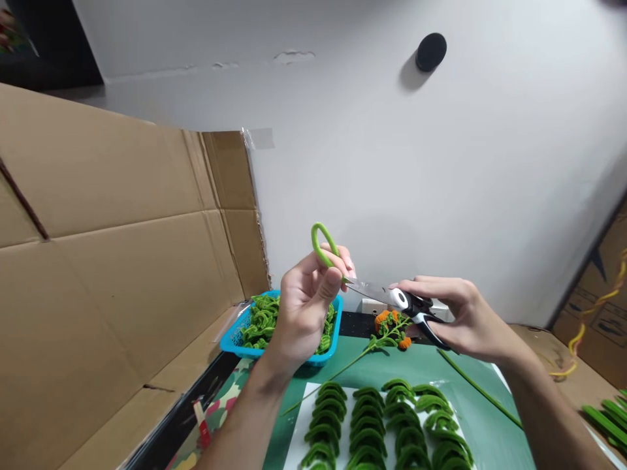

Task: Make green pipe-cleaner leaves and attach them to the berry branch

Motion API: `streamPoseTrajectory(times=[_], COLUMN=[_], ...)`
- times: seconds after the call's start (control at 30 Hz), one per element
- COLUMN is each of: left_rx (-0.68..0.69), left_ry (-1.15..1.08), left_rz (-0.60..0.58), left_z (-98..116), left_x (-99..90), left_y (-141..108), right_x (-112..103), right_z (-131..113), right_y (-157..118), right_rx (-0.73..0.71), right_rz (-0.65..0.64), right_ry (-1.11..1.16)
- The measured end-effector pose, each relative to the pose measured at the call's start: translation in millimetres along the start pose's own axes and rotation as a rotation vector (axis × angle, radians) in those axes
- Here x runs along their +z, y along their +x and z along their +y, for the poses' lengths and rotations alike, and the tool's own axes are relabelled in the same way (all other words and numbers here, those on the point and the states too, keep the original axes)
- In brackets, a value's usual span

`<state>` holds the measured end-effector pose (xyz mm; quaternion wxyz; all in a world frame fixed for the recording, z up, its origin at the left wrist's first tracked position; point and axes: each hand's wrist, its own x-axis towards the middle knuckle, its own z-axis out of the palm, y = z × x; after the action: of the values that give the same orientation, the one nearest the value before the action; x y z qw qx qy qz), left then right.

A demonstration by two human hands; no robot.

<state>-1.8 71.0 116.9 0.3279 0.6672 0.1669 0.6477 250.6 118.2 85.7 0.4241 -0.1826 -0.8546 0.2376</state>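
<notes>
My left hand (313, 297) pinches a light green pipe cleaner (317, 236) bent into a loop that stands up above the fingers. In my right hand (455, 313) is a pair of scissors (399, 299) with black and white handles. The blade tips reach the pipe cleaner's lower end beside my left fingertips; whether they cut into it I cannot tell. Below the hands, a white sheet (297, 436) carries rows of curved dark green pipe cleaner pieces (367, 418). Behind the scissors lies a green stem with leaves (389, 336) and orange fuzzy balls (386, 318).
A blue basket (235, 346) full of curled green pieces stands behind my left hand. Cardboard panels (122, 261) rise on the left. A long green pipe cleaner (480, 388) lies on the green mat (490, 431). More green strips (607, 421) sit at far right.
</notes>
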Motion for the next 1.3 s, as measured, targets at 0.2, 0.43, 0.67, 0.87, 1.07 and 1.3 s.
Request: streamPoseTrajectory(times=[0.2, 0.43, 0.67, 0.87, 1.07, 1.3], left_rx=[0.053, 0.032, -0.029, -0.095, -0.206, -0.325], left_ry=[-0.050, -0.103, -0.127, -0.259, -0.444, -0.615], left_rz=[0.029, 0.031, 0.085, 0.107, 0.134, 0.278], left_z=[1, 1, 2, 4, 6, 4], left_x=[4.0, 10.1, 10.6, 12.4, 13.2, 23.1], left_y=[2, 1, 0, 2, -1, -8], right_x=[-2, 0, 1, 1, 3, 16], right_z=[-3, -7, -8, -6, -5, -7], right_y=[-1, -1, 1, 0, 1, 6], right_rx=[-0.054, -0.049, -0.064, -0.051, -0.045, -0.090], right_rz=[0.084, 0.109, 0.095, 0.103, 0.106, 0.126], right_ry=[-0.069, -0.082, -0.065, -0.048, -0.052, -0.090])
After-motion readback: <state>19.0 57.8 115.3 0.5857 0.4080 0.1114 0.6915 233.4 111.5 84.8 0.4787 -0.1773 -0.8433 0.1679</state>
